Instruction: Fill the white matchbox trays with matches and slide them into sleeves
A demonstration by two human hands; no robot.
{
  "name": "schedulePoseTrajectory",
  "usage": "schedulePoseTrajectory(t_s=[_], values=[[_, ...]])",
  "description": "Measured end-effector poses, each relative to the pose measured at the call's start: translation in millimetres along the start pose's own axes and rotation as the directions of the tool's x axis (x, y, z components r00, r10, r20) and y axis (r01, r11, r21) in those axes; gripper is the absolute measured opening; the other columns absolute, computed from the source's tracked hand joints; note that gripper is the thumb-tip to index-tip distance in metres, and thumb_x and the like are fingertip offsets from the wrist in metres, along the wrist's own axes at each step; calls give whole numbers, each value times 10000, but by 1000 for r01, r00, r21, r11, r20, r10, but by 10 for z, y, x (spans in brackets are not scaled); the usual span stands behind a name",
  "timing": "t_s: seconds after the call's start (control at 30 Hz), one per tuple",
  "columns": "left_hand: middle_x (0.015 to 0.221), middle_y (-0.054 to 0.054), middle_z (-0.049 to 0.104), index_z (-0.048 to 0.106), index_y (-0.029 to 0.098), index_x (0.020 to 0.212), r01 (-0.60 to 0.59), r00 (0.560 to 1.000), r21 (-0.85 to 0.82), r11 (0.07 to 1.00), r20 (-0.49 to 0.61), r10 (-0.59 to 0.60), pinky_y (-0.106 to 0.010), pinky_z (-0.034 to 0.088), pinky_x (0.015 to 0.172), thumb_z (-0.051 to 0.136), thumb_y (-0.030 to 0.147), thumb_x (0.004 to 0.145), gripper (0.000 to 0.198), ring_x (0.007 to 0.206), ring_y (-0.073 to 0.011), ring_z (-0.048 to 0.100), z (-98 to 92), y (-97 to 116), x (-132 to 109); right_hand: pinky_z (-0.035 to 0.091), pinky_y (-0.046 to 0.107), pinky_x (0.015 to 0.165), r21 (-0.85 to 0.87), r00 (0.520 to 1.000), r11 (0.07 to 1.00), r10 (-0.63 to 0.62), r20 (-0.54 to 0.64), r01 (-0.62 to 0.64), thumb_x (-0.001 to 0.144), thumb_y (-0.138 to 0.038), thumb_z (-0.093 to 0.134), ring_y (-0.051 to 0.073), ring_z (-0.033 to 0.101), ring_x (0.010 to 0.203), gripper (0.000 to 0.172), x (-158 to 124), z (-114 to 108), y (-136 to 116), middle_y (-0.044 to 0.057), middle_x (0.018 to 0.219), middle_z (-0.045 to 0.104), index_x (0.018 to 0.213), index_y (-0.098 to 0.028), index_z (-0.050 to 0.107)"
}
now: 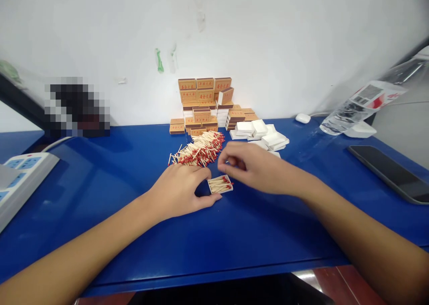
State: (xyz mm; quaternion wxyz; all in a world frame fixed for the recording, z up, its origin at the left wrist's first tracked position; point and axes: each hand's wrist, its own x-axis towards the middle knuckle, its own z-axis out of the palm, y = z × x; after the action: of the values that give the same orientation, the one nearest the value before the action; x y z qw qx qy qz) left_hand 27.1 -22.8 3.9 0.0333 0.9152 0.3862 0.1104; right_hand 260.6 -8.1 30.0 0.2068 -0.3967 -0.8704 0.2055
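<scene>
A small white matchbox tray (210, 188) lies on the blue table, partly filled with red-headed matches (219, 184). My left hand (181, 189) steadies this tray, with its thumb along the near side and its index finger at the far left corner. Just right of the tray and slightly above it hovers my right hand (254, 166), fingers curled in a pinch; whatever may be between the fingertips is too small to see. Behind my left hand spreads a pile of loose matches (201, 151). White empty trays (259, 131) are heaped beyond my right hand.
Orange matchboxes (205, 95) stand stacked against the wall. A power strip (30, 171) sits on the left of the blue table (201, 251). On the right are a phone (390, 173), a clear plastic bottle (355, 104) and a small white case (303, 118).
</scene>
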Motion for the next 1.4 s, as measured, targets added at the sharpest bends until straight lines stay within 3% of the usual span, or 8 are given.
schedulePoseTrajectory(t_s=[0.13,0.23,0.37,0.6,0.87,1.03,1.2,1.4], values=[[790,-16,745,710,207,970,-33,999,-34,999,-22,32,-303,427,573,651,570,907,374,706,-205,708,22,7,-11,343,298,619,-87,982,992,72,-176,-88,910,-283,620,130,477,645,141,298,-181,129,-1,722,585,847,-185,698],[770,-16,738,712,202,962,-43,999,-43,998,-32,41,-298,412,550,648,570,907,377,683,-200,703,30,8,-16,339,309,615,-195,987,974,89,-131,-114,873,-257,631,127,476,625,133,612,-308,130,9,690,592,825,-170,720],[798,-32,752,715,200,963,-49,999,-43,998,-26,48,-299,427,568,644,566,910,377,720,-215,718,24,-1,-16,342,302,592,-330,992,942,96,86,-63,797,-167,661,119,473,596,76,813,-449,129,16,672,605,750,-177,719],[845,-44,760,719,201,992,-40,999,-37,999,-1,40,-304,428,570,632,575,912,393,770,-238,739,32,-7,-23,373,295,593,-309,913,944,227,340,-120,864,-312,694,142,533,649,132,370,-398,380,17,769,633,904,-198,748],[823,-25,757,718,214,1030,-27,1000,-32,999,-8,26,-314,435,589,645,587,904,400,738,-229,724,27,-24,-1,378,308,661,-267,968,959,153,199,-97,901,-282,656,166,525,728,113,237,-257,353,46,869,645,951,-185,685],[862,-29,774,726,219,1072,-23,1000,-27,999,-11,23,-319,457,612,652,580,905,403,762,-236,734,13,-21,1,368,297,660,-245,958,962,181,224,-124,937,-225,606,167,514,719,82,249,-186,470,36,807,620,892,-178,657],[862,-23,775,734,219,1073,-23,1000,-30,999,-4,23,-326,471,617,654,577,906,403,763,-238,739,8,-21,-3,376,297,698,-224,992,974,31,120,-4,930,-227,638,181,522,785,136,248,-177,586,36,890,598,1062,-195,649],[832,-21,765,733,221,1082,-23,1000,-27,999,-2,23,-317,458,606,643,586,913,412,751,-231,732,23,-31,3,401,321,766,-193,977,981,13,214,29,986,-256,556,197,542,857,112,253,-168,643,67,969,591,939,-195,639]])
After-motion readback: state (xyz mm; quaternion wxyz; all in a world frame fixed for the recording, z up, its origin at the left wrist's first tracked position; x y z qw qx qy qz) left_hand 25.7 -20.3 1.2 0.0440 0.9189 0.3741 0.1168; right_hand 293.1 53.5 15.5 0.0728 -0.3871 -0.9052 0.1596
